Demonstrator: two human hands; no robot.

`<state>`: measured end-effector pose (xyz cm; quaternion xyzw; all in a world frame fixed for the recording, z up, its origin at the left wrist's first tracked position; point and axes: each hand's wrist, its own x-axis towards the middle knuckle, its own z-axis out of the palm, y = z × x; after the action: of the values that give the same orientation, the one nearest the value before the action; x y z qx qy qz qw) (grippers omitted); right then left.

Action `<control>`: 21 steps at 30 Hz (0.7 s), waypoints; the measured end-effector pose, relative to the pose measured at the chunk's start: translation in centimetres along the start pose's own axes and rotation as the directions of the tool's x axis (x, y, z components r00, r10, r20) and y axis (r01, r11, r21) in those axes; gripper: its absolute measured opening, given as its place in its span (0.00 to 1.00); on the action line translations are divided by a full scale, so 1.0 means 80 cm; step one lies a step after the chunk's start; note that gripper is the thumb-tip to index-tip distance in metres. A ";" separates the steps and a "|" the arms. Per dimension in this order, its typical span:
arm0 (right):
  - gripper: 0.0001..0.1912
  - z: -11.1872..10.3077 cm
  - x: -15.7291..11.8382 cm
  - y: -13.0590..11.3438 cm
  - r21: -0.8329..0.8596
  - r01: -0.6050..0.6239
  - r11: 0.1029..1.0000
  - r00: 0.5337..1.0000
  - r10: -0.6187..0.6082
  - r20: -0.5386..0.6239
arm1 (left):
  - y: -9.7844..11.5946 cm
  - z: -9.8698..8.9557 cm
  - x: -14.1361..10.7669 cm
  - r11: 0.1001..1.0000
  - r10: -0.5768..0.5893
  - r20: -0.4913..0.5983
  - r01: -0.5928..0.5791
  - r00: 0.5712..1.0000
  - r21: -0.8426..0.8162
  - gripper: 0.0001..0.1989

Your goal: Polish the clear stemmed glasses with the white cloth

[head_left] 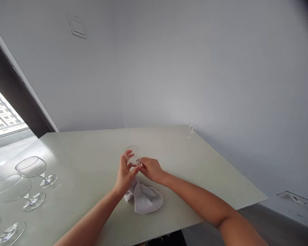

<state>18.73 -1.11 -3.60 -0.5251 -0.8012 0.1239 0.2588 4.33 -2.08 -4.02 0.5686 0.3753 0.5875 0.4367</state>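
Over the middle of the table, both hands are on a clear stemmed glass (133, 152). My left hand (126, 171) curls around its bowl, fingers on the far side and thumb reaching toward the stem. My right hand (152, 169) pinches the glass at its lower end, where the fingers hide most of the stem and foot. A crumpled pale grey cloth (148, 201) lies on the table right below the hands. Its upper end reaches up behind my left hand, and I cannot tell whether the fingers touch it.
On the left of the pale table (87, 160) stand several stemmed glasses, among them a far one (32, 167) and a nearer one (12, 189). A small glass (192, 129) stands by the far right corner. Walls border the far and right sides; a window (2, 112) is left.
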 end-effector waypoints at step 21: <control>0.14 -0.109 0.058 0.299 -0.076 -0.831 0.551 0.547 0.784 -0.293 | -0.041 -0.004 0.003 0.907 -0.304 0.092 0.259 0.948 0.333 0.13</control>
<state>40.65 12.45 -6.26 -0.8698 -0.4405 0.0858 0.2048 4.32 -0.71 -7.01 0.6112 0.5109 0.4085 0.4455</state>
